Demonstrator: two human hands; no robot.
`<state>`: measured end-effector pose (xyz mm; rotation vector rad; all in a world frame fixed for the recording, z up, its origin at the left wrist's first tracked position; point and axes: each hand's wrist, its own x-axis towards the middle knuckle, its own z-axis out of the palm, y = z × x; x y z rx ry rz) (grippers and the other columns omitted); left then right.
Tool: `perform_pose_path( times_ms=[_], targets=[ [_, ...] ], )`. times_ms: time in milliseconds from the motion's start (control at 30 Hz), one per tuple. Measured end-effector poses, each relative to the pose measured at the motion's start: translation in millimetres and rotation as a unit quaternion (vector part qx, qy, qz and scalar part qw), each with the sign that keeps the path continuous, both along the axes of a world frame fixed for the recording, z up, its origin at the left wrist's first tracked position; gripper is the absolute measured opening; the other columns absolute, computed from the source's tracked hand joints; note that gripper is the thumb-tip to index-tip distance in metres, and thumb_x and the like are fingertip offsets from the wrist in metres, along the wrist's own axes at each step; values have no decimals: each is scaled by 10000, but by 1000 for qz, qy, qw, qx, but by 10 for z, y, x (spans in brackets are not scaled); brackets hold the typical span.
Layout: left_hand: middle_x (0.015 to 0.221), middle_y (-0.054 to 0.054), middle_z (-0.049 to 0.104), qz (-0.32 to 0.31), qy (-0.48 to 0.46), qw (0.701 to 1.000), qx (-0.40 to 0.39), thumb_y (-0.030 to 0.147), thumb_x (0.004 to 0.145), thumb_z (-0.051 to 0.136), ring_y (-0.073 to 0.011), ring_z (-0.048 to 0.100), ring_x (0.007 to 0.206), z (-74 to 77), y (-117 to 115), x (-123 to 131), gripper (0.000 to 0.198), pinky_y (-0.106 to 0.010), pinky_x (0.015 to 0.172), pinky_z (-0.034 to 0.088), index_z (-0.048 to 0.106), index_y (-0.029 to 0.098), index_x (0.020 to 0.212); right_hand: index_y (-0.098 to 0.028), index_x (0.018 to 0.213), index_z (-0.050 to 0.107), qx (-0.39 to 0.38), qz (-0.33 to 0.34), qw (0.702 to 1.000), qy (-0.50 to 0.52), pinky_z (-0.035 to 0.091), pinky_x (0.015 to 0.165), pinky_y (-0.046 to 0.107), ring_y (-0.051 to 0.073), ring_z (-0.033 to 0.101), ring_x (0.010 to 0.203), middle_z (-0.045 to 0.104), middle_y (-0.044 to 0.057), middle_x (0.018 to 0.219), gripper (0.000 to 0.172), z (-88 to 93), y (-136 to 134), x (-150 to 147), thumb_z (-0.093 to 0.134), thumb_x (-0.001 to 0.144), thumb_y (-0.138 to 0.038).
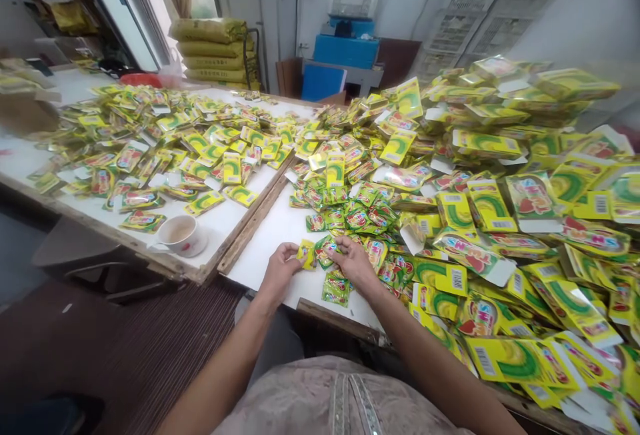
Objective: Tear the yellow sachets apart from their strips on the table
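Above the front edge of the white table, my left hand (281, 271) pinches a small yellow packet (307, 254) between thumb and fingers. My right hand (356, 263), just across from it, grips a small green sachet (325, 251) with red and white print. The two pieces almost meet between my fingertips; whether they touch is hard to tell. Below them a loose green sachet (336, 290) lies flat on the table. A heap of similar green sachets (357, 216) sits just beyond my hands. Flat yellow-green printed boxes (450, 275) crowd up to my right forearm.
A tall pile of boxes (540, 202) covers the right side. Another heap (165, 135) spreads over the left table. Near that table's corner stands a cup (181, 235) with a brownish drink. Wooden edging (257, 215) separates the tables. Stacked sacks (213, 55) stand behind.
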<state>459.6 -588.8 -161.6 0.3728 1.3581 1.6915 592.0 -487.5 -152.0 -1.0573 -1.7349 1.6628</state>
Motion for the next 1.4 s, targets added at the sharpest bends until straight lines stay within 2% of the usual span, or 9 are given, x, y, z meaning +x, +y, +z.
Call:
perform_pose_path(
  times_ms=[367, 500, 600, 700, 867, 1000, 1067, 1233, 1400],
  targets=[
    [711, 4, 672, -20, -55, 998, 25, 286, 515, 777, -153, 635, 647, 114, 15, 315, 407, -258, 604, 477, 526, 176, 815, -190, 831, 584, 97, 34, 994, -41, 375, 558, 257, 108, 422, 576, 571, -4, 775, 280, -33, -75, 157, 650, 649, -392],
    [629, 25, 652, 12, -66, 997, 28, 242, 417, 825, -149, 636, 649, 151, 104, 407, 450, -253, 644, 478, 530, 169, 749, -200, 1041, 545, 81, -46, 995, -29, 433, 612, 271, 136, 510, 660, 587, 22, 890, 439, -34, -178, 216, 651, 667, -405],
    [620, 39, 648, -38, -76, 996, 33, 220, 425, 824, -120, 616, 610, 222, 160, 479, 432, -222, 624, 462, 541, 172, 747, -188, 1059, 549, 59, -50, 997, -22, 464, 663, 286, 164, 562, 732, 619, 37, 901, 455, 71, -255, 321, 653, 694, -438],
    [652, 25, 661, -86, -56, 994, 28, 298, 503, 811, -123, 615, 634, 264, 215, 514, 400, -217, 617, 452, 566, 173, 794, -195, 915, 607, 153, -53, 984, -77, 462, 713, 303, 185, 580, 763, 648, 37, 840, 249, 289, -322, 541, 608, 772, -399],
    [745, -44, 698, -105, 24, 994, -20, 361, 575, 768, -139, 618, 653, 217, 326, 510, 383, -245, 632, 456, 588, 150, 839, -189, 962, 607, 456, -68, 868, -186, 442, 758, 328, 212, 560, 854, 624, 90, 907, 159, 607, -361, 1082, 499, 858, -244],
    [604, -5, 650, -144, 91, 985, -31, 294, 569, 753, -133, 582, 574, 156, 440, 585, 304, -235, 578, 431, 587, 158, 784, -185, 922, 628, 593, -39, 746, -302, 369, 888, 444, 301, 458, 1120, 556, 146, 1211, 190, 553, -136, 1285, 521, 778, -124],
    [608, -5, 642, -157, 124, 980, -25, 306, 595, 735, -145, 586, 581, 127, 474, 623, 271, -250, 584, 442, 592, 164, 777, -179, 917, 629, 620, -29, 716, -321, 353, 900, 460, 304, 447, 1158, 565, 146, 1227, 216, 488, 32, 1278, 495, 777, -86],
    [1079, -124, 664, -91, 360, 928, 11, 386, 609, 750, -285, 601, 1024, 117, 426, 623, 568, -380, 844, 469, 589, 182, 1115, -187, 1061, 595, 559, -131, 802, -166, 438, 838, 384, 240, 579, 954, 667, 108, 987, 252, 577, 148, 1031, 460, 847, -186],
    [1443, -189, 371, -51, 561, 820, 103, 351, 663, 724, -303, 304, 1352, 161, 367, 561, 819, -454, 1095, 256, 370, 130, 1369, -199, 934, 604, 265, -131, 955, -24, 479, 664, 289, 179, 598, 716, 664, 33, 840, 237, 771, -147, 565, 566, 808, -396]
  ],
)
